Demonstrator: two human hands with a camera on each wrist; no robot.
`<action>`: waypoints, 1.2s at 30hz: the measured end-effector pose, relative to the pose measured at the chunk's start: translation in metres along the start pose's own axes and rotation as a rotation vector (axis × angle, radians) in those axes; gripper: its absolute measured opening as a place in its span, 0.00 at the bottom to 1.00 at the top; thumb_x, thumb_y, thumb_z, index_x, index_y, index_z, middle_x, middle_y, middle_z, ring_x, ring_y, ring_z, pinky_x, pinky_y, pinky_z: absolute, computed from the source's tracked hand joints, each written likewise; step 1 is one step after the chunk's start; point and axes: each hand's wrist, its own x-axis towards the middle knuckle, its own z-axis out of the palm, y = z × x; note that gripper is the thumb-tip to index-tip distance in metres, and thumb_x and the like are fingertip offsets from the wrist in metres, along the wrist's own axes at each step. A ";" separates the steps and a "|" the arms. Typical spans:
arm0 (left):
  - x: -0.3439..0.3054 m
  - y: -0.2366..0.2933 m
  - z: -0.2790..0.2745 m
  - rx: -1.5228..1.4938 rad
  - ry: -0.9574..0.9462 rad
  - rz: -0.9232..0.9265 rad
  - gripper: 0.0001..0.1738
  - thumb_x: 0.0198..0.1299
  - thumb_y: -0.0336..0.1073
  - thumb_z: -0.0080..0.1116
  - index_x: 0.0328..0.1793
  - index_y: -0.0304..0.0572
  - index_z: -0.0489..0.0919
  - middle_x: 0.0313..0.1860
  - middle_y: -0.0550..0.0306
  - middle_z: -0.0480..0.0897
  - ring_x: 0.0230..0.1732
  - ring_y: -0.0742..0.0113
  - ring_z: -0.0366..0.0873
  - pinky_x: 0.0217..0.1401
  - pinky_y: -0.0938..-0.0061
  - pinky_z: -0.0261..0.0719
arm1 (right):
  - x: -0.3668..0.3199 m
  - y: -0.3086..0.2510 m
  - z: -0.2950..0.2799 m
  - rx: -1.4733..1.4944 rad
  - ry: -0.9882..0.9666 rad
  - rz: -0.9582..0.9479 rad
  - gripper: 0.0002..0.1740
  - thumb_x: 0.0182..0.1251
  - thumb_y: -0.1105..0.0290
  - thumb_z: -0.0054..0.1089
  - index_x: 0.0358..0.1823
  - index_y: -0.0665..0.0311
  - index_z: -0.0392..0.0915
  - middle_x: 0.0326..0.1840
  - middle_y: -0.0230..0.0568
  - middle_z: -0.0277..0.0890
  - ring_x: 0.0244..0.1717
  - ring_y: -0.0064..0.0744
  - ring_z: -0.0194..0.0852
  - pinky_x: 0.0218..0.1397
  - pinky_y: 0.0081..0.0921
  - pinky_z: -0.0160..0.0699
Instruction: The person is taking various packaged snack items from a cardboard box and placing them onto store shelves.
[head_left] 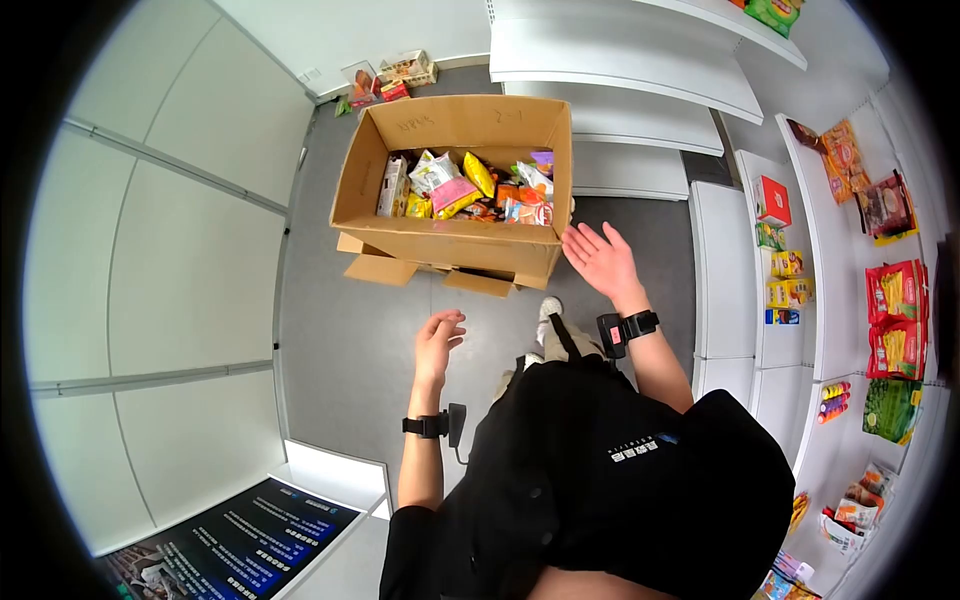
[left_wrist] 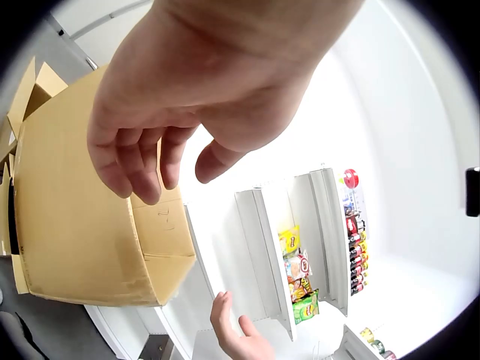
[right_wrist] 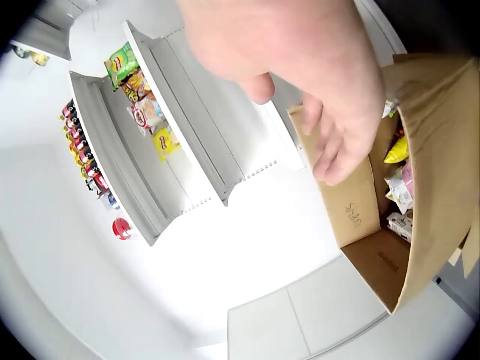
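A large open cardboard box (head_left: 450, 238) full of snack packets stands in front of the person in the head view. Pink-and-yellow bags (head_left: 455, 195) and a white carton (head_left: 393, 187) lie inside. The right hand (head_left: 602, 262), palm up with fingers extended, is beside the box's near right corner; whether it touches cannot be told. The left hand (head_left: 436, 345) hovers short of the box, fingers loosely bent, holding nothing. In the left wrist view the left hand (left_wrist: 199, 97) hangs in front of the box (left_wrist: 82, 202). The right wrist view shows the right hand (right_wrist: 300, 75) empty beside the box (right_wrist: 442, 165).
White shelves (head_left: 625, 90) stand behind and right of the box, with snack bags (head_left: 895, 320) and small boxes (head_left: 788, 292) on the right-hand ones. More packages (head_left: 408, 68) sit on the floor at the back. A dark display board (head_left: 240, 545) is at lower left, below white panels (head_left: 170, 200).
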 end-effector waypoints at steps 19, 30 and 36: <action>0.216 0.123 -0.100 0.075 0.072 -0.060 0.26 0.63 0.43 0.52 0.63 0.38 0.70 0.56 0.54 0.74 0.56 0.61 0.72 0.56 0.67 0.74 | 0.176 0.014 0.078 0.032 0.142 0.083 0.28 0.73 0.56 0.41 0.61 0.75 0.60 0.65 0.57 0.60 0.67 0.51 0.59 0.71 0.48 0.57; 0.522 0.056 -0.156 0.101 -0.102 -0.379 0.27 0.50 0.44 0.59 0.52 0.32 0.76 0.48 0.43 0.78 0.46 0.53 0.77 0.48 0.59 0.74 | 0.176 0.052 0.096 0.247 0.169 -0.129 0.27 0.73 0.57 0.43 0.62 0.73 0.59 0.65 0.56 0.58 0.69 0.51 0.55 0.72 0.50 0.55; 0.622 0.008 -0.166 0.702 0.011 -0.304 0.29 0.48 0.47 0.59 0.47 0.27 0.80 0.44 0.41 0.82 0.47 0.51 0.80 0.48 0.65 0.75 | 0.163 0.122 0.101 0.294 0.324 -0.355 0.30 0.72 0.57 0.46 0.66 0.71 0.56 0.68 0.55 0.56 0.70 0.51 0.54 0.72 0.50 0.54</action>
